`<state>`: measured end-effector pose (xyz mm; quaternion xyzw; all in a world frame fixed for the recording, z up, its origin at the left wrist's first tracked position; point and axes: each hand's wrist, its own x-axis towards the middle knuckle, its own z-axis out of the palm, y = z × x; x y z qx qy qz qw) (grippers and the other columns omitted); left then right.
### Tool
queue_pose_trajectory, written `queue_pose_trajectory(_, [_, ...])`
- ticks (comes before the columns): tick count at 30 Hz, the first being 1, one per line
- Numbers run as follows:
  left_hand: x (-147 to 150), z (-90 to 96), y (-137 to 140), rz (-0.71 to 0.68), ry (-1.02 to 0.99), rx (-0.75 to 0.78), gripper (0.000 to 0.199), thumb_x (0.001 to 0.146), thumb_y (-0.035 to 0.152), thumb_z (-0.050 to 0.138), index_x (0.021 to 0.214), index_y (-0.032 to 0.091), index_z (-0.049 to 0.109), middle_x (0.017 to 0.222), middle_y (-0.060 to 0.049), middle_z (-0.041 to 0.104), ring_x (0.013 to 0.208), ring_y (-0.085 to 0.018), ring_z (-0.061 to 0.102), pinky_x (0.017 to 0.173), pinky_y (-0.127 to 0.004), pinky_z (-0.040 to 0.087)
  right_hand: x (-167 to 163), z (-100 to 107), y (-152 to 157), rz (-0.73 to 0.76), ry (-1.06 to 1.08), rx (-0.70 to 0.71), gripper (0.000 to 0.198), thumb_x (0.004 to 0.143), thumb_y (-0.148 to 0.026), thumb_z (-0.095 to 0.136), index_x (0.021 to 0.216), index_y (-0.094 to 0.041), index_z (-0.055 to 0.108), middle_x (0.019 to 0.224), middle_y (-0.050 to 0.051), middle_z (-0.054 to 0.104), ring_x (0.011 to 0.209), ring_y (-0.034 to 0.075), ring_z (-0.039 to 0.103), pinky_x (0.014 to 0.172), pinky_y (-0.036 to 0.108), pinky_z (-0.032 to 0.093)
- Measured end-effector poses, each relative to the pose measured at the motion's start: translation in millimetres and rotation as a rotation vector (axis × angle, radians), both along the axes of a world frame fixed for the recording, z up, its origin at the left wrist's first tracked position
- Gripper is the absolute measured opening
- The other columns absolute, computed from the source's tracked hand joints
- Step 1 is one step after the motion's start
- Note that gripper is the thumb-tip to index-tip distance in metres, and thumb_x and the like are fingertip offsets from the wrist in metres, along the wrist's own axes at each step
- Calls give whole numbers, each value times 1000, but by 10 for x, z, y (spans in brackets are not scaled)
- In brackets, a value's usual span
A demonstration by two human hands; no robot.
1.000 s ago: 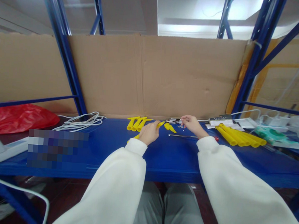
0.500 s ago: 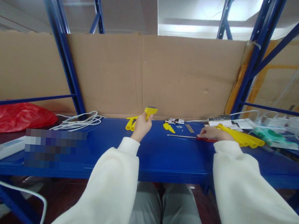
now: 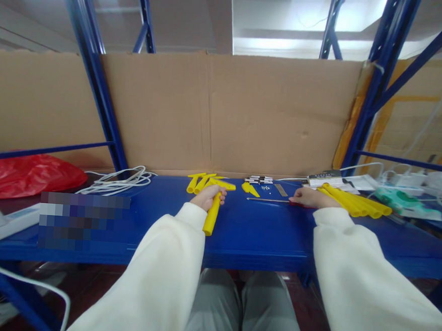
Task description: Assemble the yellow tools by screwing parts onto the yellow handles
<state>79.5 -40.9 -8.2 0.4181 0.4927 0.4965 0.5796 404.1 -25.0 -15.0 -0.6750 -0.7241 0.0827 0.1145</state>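
My left hand (image 3: pixel 208 197) is closed around a yellow scraper (image 3: pixel 212 218); its round handle points down toward me and its wide head lies away from me. Just beyond that hand, other yellow scrapers (image 3: pixel 197 183) lie side by side on the blue table. My right hand (image 3: pixel 305 197) is closed on the red handle of a screwdriver (image 3: pixel 267 200), whose long metal shaft points left, close to the tabletop. Between the hands lie small yellow head pieces (image 3: pixel 250 189), tiny screws (image 3: pixel 265 188) and a flat grey metal strip (image 3: pixel 281 190).
Several yellow handle tubes (image 3: pixel 358 203) lie right of my right hand, beside a green-and-white packet (image 3: pixel 407 203). Black-and-white small boxes (image 3: pixel 258 179) sit at the back. A cardboard wall (image 3: pixel 224 115) closes the rear. White cable (image 3: pixel 123 181) and a red bag (image 3: pixel 31 175) lie left.
My left hand has tilted the scraper from head-up to lying over, so its handle now shows toward me. My right hand and the screwdriver have barely shifted.
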Motion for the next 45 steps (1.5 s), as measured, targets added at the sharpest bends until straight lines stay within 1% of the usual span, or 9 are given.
queue_pose_trajectory(3, [5, -47, 26, -30, 92, -133, 18, 79, 1, 53, 72, 18, 51, 48, 4, 47, 36, -7, 36, 38, -17, 29, -25, -17, 16, -7, 1, 2, 29, 81, -44, 64, 65, -19, 67, 69, 6, 69, 68, 20, 64, 62, 28, 45])
queue_pose_trajectory(5, [0, -57, 37, -35, 142, -147, 16, 80, 2, 52, 75, 17, 55, 48, 3, 48, 38, -8, 38, 39, -18, 31, -8, -31, 29, 7, 8, -4, 28, 77, -45, 68, 67, -19, 67, 72, 5, 70, 70, 20, 65, 64, 28, 46])
queue_pose_trajectory(9, [-1, -68, 49, -35, 238, -127, 17, 81, 3, 51, 78, 17, 59, 48, 3, 47, 40, -10, 41, 41, -20, 35, 36, -72, 60, 41, -5, -15, 25, 68, -44, 77, 71, -20, 67, 76, 3, 71, 75, 20, 65, 66, 27, 47])
queue_pose_trajectory(13, [16, -82, 42, -12, 310, -85, 15, 79, 3, 55, 82, 16, 61, 49, 3, 48, 41, -10, 43, 41, -21, 36, -2, -127, 97, 35, -60, 8, 19, 73, -37, 74, 72, -20, 67, 74, 4, 69, 74, 20, 65, 66, 28, 46])
queue_pose_trajectory(16, [28, -86, 31, 5, 346, -47, 11, 79, 5, 58, 80, 16, 61, 50, 3, 48, 40, -10, 43, 41, -21, 37, -77, -167, 139, 61, -69, 65, 23, 74, -42, 74, 76, -20, 68, 78, 5, 69, 78, 21, 65, 70, 29, 47])
queue_pose_trajectory(19, [35, -90, 27, 9, 350, -39, 11, 80, 7, 62, 75, 16, 59, 49, 4, 46, 39, -9, 42, 39, -20, 34, -170, -185, 161, 110, -62, 121, 26, 75, -46, 73, 84, -21, 69, 86, 6, 71, 80, 21, 65, 74, 31, 47])
queue_pose_trajectory(24, [33, -107, 33, -8, 327, -35, 19, 84, 4, 55, 70, 16, 56, 47, 3, 46, 38, -8, 41, 38, -18, 30, -352, -160, 91, 105, -90, 209, 17, 84, -37, 64, 92, -22, 67, 93, 6, 72, 83, 21, 65, 73, 31, 46])
queue_pose_trajectory(38, [40, -120, 33, -74, 300, 22, 20, 80, 5, 64, 66, 16, 54, 48, 4, 48, 38, -8, 42, 39, -19, 31, -515, -95, -47, 33, -111, 228, 14, 86, -29, 59, 96, -23, 65, 99, 7, 73, 91, 25, 66, 79, 36, 46])
queue_pose_trajectory(45, [68, -82, -14, -92, 354, 21, 23, 83, 4, 59, 64, 16, 53, 47, 4, 47, 38, -8, 41, 38, -20, 30, -513, -105, -31, 28, -112, 242, 13, 85, -30, 59, 95, -23, 65, 96, 7, 73, 89, 24, 66, 76, 34, 45])
